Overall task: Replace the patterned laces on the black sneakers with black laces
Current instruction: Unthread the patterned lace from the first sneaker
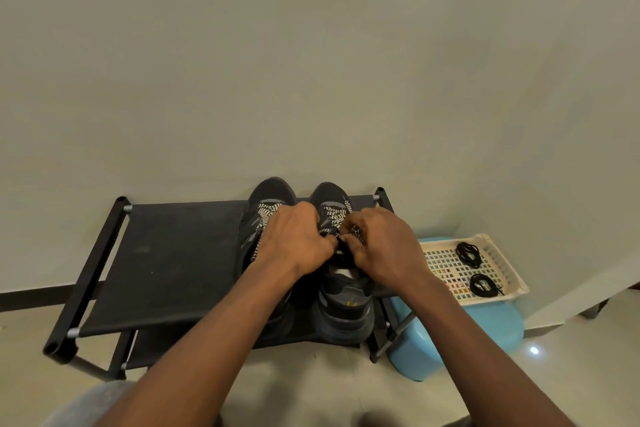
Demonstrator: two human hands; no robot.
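Toward the right end of the top shelf of the shoe rack (166, 263), two black sneakers stand side by side and touching, toes at the shelf's back edge against the wall and heels at its front edge. The left sneaker (273, 191) carries a black-and-white patterned lace (266, 215) threaded through its eyelets. The right sneaker (346, 302) has its own patterned lace (333, 218) crossing the upper eyelets. Both hands meet over the right sneaker's tongue. The left hand (294, 239) reaches across the left sneaker, its grip curled tight on the right sneaker's lace near the middle. The right hand (384, 246) has its grip pinched on a loose stretch of that same lace, fingers bent inward. Beyond the shelf's right end, a cream plastic basket (502, 262) sits on a blue stool (485, 326). Two coiled black laces lie in it, apart from each other: one bundle (467, 253) toward the basket's far side, the other bundle (483, 284) toward its near side.
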